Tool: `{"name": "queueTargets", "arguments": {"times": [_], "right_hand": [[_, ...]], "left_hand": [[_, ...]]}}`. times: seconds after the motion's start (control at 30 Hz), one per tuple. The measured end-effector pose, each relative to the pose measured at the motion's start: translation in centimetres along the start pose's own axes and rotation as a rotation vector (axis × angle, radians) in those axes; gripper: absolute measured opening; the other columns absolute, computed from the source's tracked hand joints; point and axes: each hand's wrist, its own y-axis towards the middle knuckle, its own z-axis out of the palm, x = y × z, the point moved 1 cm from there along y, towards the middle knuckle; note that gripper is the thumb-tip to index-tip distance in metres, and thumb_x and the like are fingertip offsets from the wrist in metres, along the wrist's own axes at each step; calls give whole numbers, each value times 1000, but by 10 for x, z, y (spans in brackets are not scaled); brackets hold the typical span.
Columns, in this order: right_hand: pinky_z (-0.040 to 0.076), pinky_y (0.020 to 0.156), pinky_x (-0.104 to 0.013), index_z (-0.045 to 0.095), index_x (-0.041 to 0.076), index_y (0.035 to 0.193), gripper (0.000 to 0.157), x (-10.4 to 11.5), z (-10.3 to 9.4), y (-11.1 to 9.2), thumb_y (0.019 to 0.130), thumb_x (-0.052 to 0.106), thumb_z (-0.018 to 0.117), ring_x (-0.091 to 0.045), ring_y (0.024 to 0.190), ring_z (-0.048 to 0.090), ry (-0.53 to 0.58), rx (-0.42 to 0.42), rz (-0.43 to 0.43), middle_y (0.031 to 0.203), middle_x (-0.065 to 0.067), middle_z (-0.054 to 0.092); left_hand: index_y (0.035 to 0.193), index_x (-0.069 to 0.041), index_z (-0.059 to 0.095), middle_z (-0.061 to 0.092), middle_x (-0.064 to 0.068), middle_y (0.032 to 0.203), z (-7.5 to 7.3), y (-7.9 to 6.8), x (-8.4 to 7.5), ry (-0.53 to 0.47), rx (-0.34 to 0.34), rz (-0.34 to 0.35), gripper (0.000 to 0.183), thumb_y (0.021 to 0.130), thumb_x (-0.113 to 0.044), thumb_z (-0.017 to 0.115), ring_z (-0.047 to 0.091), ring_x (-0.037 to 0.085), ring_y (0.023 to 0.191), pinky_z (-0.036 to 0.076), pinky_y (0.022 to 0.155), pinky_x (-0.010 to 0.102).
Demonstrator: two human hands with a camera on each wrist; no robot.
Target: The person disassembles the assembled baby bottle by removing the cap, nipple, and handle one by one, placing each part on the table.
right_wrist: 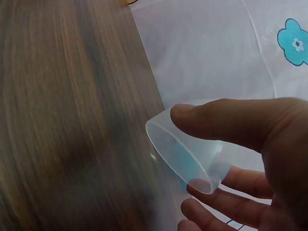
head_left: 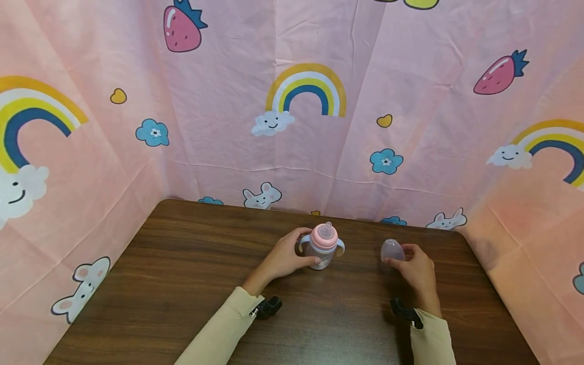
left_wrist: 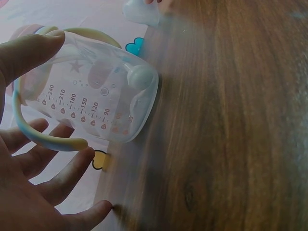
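From where I stand, a pink printed curtain [head_left: 219,101] spans the whole width behind the bottle [head_left: 324,254]. Left of the bottle, a pale sleeve [head_left: 219,327] with a black strap [head_left: 269,307] leads to the left hand [head_left: 288,256], whose grip closes on the bottle, thumb at its front, fingers round behind. The bottle is upright at the far part of the wooden surface [head_left: 337,324], wearing a pink collar [head_left: 319,242], a clear teat [head_left: 327,230] and two handles [head_left: 340,247]. Right of the bottle, well apart, the right hand's [head_left: 418,271] grip pinches a clear domed cap [head_left: 391,249], opening downward, between thumb and fingers.
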Motion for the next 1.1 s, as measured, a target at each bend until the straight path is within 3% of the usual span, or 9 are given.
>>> {"name": "queueTargets", "arguments": {"times": [1.1], "right_hand": [[50, 104, -67, 53, -13, 144, 73, -5, -5, 0, 93, 27, 87, -55, 123, 60, -16, 33, 22, 140, -39, 60]], "left_hand": [[158, -8, 52, 57, 13, 158, -1, 0, -2, 8, 6, -13, 82, 91, -33, 94, 54, 36, 146, 44, 120, 59]]}}
